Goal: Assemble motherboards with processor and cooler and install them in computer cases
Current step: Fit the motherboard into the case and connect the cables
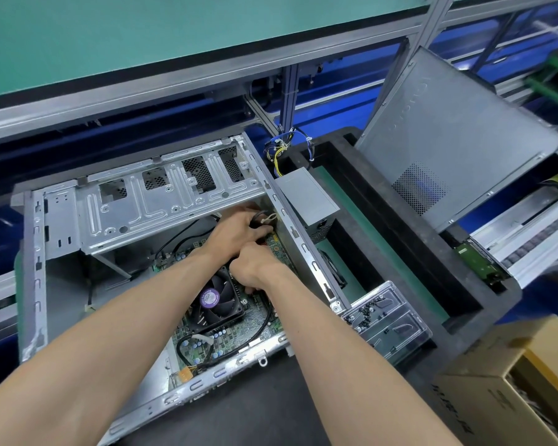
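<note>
An open grey computer case [36,284] lies on its side on the bench. Inside it sits a green motherboard [226,342] carrying a black cooler fan [218,299] with a purple label. Both my hands reach deep into the case near its right wall. My left hand [236,230] grips a black cable bundle [259,217] held by a white tie. My right hand [250,265] has its fingers curled down onto the board beside the cooler; what they pinch is hidden.
A grey power supply [306,201] with loose coloured wires [281,152] rests just right of the case. A side panel [448,136] leans at the right. A clear tray of black screws [387,320] and a cardboard box [509,387] sit near right.
</note>
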`<move>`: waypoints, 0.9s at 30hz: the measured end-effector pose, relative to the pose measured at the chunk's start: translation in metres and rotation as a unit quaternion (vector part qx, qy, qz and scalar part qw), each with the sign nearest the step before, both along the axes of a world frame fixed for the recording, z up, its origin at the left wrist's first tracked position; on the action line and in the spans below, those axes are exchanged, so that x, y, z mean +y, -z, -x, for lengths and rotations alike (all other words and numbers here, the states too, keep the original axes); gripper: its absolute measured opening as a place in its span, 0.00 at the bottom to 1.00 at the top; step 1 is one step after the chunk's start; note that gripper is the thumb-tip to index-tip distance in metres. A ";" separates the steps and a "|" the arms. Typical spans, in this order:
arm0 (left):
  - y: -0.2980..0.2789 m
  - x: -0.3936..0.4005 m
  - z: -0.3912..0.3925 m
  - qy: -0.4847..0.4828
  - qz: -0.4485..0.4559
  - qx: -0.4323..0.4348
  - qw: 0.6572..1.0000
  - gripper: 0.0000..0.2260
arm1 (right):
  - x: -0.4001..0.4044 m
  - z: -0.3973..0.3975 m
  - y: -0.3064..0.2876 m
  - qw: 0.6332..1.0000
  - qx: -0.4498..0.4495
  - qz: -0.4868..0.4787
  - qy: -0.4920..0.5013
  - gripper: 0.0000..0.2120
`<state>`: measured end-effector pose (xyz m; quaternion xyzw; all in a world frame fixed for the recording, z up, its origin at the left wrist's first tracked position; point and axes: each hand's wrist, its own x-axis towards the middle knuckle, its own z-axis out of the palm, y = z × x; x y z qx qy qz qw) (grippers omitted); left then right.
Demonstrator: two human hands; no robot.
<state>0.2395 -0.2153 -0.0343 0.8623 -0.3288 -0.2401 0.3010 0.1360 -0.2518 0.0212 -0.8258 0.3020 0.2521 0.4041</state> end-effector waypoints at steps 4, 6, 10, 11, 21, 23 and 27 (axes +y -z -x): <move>0.001 -0.001 0.000 0.005 -0.002 0.004 1.000 0.04 | 0.000 0.000 0.001 1.000 -0.002 0.006 -0.001 0.17; 0.001 -0.002 -0.001 0.004 -0.004 0.005 1.000 0.06 | 0.000 -0.001 0.001 1.000 -0.004 0.005 0.000 0.17; 0.002 -0.002 0.000 0.000 0.000 0.006 1.000 0.09 | 0.000 -0.001 0.002 1.000 -0.005 0.009 -0.003 0.17; 0.002 -0.002 0.000 0.000 0.000 0.007 1.000 0.09 | 0.000 -0.001 0.002 1.000 -0.005 0.009 -0.004 0.17; -0.002 -0.002 0.002 0.001 -0.009 0.006 1.000 0.10 | 0.000 -0.001 0.001 1.000 -0.004 0.010 -0.005 0.16; -0.003 -0.003 0.003 0.007 -0.008 0.007 1.000 0.11 | 0.000 -0.001 0.001 1.000 -0.002 0.005 -0.001 0.17; -0.006 -0.004 0.004 0.005 -0.019 0.007 1.000 0.09 | 0.000 -0.001 0.001 1.000 -0.001 -0.007 0.008 0.17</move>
